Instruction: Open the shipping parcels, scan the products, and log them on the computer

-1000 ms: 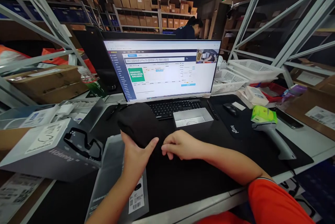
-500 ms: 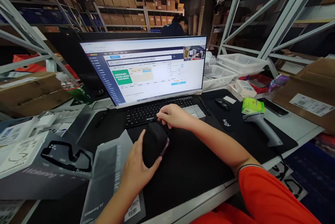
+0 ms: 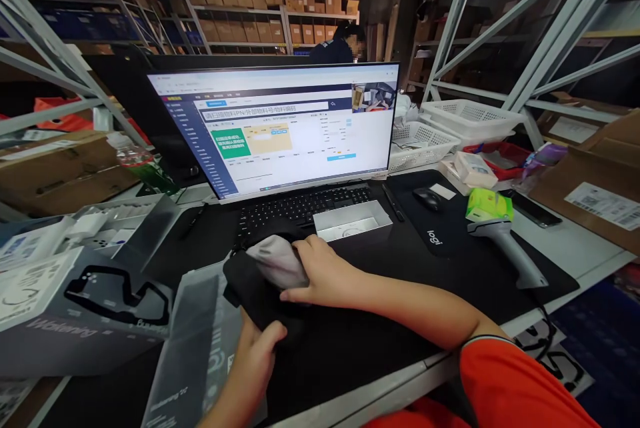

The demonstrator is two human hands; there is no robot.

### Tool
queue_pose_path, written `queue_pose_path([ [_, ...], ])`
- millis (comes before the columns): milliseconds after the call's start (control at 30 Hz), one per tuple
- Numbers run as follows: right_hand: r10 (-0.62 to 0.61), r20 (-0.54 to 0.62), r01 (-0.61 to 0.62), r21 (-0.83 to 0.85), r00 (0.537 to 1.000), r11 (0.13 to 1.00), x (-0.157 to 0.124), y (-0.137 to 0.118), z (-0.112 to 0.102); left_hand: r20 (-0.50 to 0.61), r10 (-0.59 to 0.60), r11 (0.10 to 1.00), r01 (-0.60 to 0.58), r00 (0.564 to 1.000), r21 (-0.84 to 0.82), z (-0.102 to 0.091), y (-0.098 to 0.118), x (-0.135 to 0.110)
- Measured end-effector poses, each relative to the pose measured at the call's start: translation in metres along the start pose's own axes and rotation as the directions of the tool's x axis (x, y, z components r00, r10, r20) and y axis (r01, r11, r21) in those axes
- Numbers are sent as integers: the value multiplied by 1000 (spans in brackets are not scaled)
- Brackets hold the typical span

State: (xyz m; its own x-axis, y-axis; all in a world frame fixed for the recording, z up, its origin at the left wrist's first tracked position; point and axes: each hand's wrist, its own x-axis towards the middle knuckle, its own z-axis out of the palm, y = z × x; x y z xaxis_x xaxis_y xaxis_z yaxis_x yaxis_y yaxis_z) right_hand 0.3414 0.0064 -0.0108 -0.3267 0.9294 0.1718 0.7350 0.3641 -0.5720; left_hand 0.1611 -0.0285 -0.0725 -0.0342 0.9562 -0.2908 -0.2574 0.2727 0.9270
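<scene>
In the head view a black zip-style case (image 3: 250, 288) is spread open above the desk mat. My left hand (image 3: 257, 348) grips its near side, thumb on top. A light grey, crumpled cloth pouch (image 3: 280, 261) sits in the opening, and my right hand (image 3: 325, 275) has its fingers round the right end of it. Whatever the pouch contains is hidden. Under my left forearm lies a grey translucent plastic bag (image 3: 195, 321) with printed lettering. Just beyond my right hand is a shallow white open box (image 3: 355, 220), in front of the keyboard (image 3: 280, 209).
A monitor (image 3: 300, 128) stands behind the keyboard. To the right are a mouse (image 3: 427, 199), a barcode scanner (image 3: 507, 251), a phone (image 3: 537, 209) and white baskets (image 3: 465, 118). At left stand a grey printed box (image 3: 100, 321) and a bottle (image 3: 143, 165). A person (image 3: 333, 48) is beyond the monitor.
The black case was closed and now is open, showing the grey pouch. My right hand came down from near the keyboard onto the pouch, uncovering the white box. My left hand shifted lower.
</scene>
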Motion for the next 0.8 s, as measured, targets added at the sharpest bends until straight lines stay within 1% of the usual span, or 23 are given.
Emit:
queue_pose_path([
  [33,1,-7,-1,-49,1000,999,1,2,2,13,-4,999,5,1000,-38,2,-3,-6],
  [100,-37,5,37,-104,999,994,3,7,6,16,-19,990,21,1000,-137,8,-5,-12],
  [167,-60,1,60,-67,998,996,6,12,7,-22,-71,971,64,997,-229,14,-2,-13],
  [233,-4,-40,8,80,999,997,9,17,3,-56,-141,946,118,988,-301,17,4,-11],
  [300,111,-117,-73,293,987,953,15,22,-3,-61,-212,921,179,975,-345,19,12,-9],
  [333,161,-159,-81,421,974,904,18,25,-8,-60,-247,909,210,967,-360,20,15,-9],
  [367,200,-195,-60,555,960,830,21,29,-13,-60,-279,897,238,958,-372,21,17,-8],
  [433,250,-242,35,781,938,624,26,35,-25,-78,-315,882,262,946,-391,25,20,-8],
  [467,264,-245,77,851,933,519,28,38,-33,-90,-311,882,252,946,-398,29,20,-9],
  [500,273,-243,104,893,931,439,28,40,-41,-91,-296,887,239,951,-395,34,19,-9],
  [533,278,-246,121,908,929,400,27,42,-49,-78,-280,894,231,957,-383,39,17,-11],
  [567,278,-262,134,904,924,405,25,44,-58,-55,-265,901,227,963,-368,43,15,-13],
  [600,272,-296,152,881,916,449,22,45,-67,-16,-255,907,233,967,-350,47,13,-17],
  [667,229,-411,198,765,882,613,13,43,-84,83,-269,911,282,960,-301,50,9,-27],
  [733,154,-549,233,571,822,787,1,38,-99,147,-334,907,360,931,-218,42,8,-42],
  [767,107,-607,242,465,788,852,-6,35,-104,144,-373,906,393,917,-156,34,8,-49],
  [800,55,-653,249,363,755,898,-12,30,-108,149,-392,909,407,908,-86,24,9,-55],
])
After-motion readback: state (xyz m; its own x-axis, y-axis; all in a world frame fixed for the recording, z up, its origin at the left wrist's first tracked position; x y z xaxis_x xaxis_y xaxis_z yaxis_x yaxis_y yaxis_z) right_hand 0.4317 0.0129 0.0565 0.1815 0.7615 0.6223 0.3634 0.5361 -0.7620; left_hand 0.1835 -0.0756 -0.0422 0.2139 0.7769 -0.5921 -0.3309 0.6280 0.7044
